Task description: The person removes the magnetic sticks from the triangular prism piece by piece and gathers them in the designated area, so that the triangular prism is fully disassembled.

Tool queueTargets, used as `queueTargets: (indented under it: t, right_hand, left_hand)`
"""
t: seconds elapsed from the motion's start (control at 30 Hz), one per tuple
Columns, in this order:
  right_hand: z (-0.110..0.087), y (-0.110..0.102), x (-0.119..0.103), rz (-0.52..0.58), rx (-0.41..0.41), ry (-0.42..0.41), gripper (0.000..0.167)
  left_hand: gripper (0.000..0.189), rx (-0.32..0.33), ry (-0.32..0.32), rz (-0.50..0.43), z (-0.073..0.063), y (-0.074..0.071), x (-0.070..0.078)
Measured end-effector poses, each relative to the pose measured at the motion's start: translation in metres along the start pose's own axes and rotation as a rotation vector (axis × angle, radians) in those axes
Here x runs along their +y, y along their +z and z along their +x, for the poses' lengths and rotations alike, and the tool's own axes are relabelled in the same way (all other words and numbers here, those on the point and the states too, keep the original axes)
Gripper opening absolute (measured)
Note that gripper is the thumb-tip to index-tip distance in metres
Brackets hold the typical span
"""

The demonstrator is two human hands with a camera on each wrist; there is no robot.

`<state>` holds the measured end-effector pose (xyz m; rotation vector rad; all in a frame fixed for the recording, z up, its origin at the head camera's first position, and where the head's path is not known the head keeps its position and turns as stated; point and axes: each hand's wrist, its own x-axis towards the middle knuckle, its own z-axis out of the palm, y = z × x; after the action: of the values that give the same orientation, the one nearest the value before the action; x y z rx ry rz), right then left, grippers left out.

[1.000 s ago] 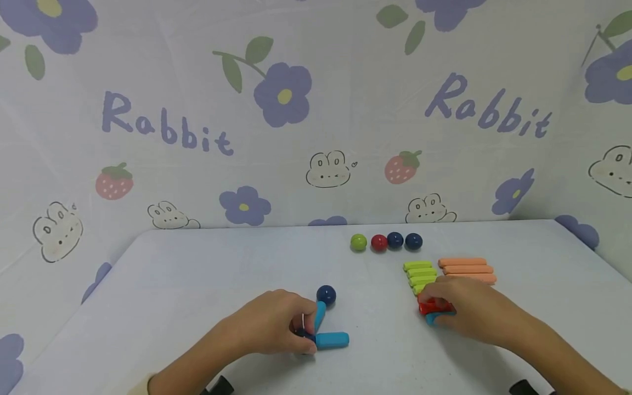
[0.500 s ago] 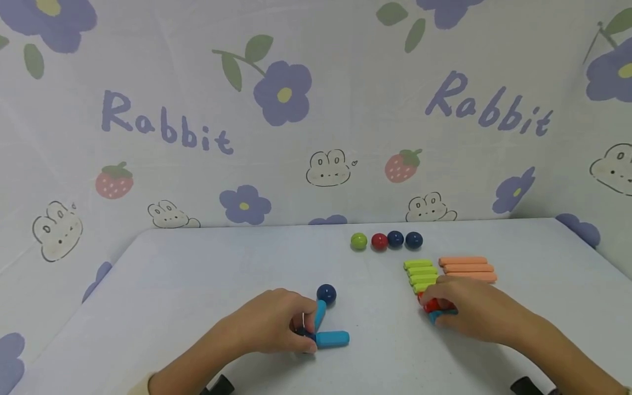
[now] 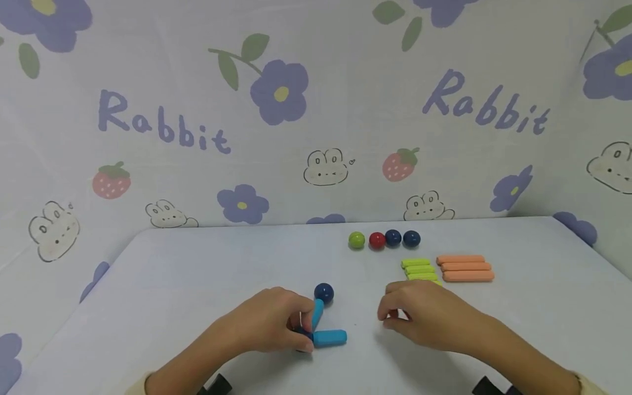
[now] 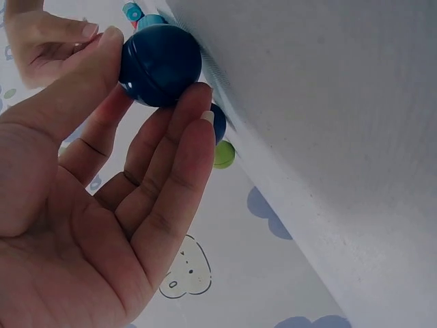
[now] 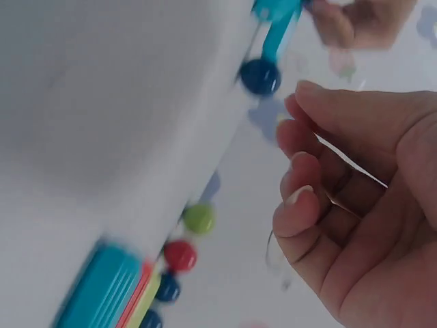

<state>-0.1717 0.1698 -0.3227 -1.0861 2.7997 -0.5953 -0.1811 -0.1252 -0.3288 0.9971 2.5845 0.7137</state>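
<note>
At front centre, my left hand [image 3: 271, 321] pinches a dark blue ball [image 4: 162, 65] between thumb and fingers. Against this ball lies one end of a blue stick [image 3: 329, 338], which points right. A second blue stick [image 3: 318, 312] slants away from the same ball toward another dark blue ball [image 3: 323, 293]. To the right, my right hand [image 3: 424, 315] hovers with loosely bent fingers and nothing between them, as its wrist view also shows. It hides red and blue sticks from the head view; blue sticks [image 5: 99, 290] show at lower left in the right wrist view.
Yellow-green sticks [image 3: 418, 270] lie behind my right hand, with orange sticks [image 3: 466, 267] beside them. Along the back of the white table [image 3: 222, 258] sit a green ball [image 3: 356, 240], a red ball [image 3: 377, 240] and two dark blue balls [image 3: 412, 238]. A printed cloth [image 3: 326, 109] hangs behind.
My right hand has left the red and blue sticks and moved left, toward the middle, with nothing in it. The left hand keeps its hold on the ball. The head view has shifted slightly.
</note>
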Motion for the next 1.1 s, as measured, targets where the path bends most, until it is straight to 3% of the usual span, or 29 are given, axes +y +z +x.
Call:
queueTargets:
  t: [0.13,0.23,0.37,0.47,0.8,1.1]
  right_hand:
    - [0.024,0.013,-0.028,0.008,-0.033,-0.041,0.01]
    - [0.038,0.025,-0.043,-0.047,-0.046,-0.083,0.009]
    - [0.048,0.039,-0.05,-0.151,-0.008,-0.155,0.005]
    - [0.05,0.042,-0.049,-0.163,0.004,-0.168,0.007]
    - [0.043,0.035,-0.045,-0.087,-0.076,-0.064,0.005]
    - [0.007,0.019,-0.021,0.051,-0.17,0.099,0.018]
  left_hand:
    - [0.025,0.002,0.004,0.001,0.0,0.0,0.0]
    - [0.026,0.009,0.025,-0.005,0.0,0.001,-0.001]
    - [0.026,0.013,0.046,-0.012,0.0,0.001,-0.001]
    - [0.026,0.014,0.043,-0.009,0.0,0.001,0.0]
    - [0.026,0.01,0.016,0.024,0.0,-0.001,-0.001]
    - [0.027,0.019,0.02,0.042,-0.001,0.0,0.0]
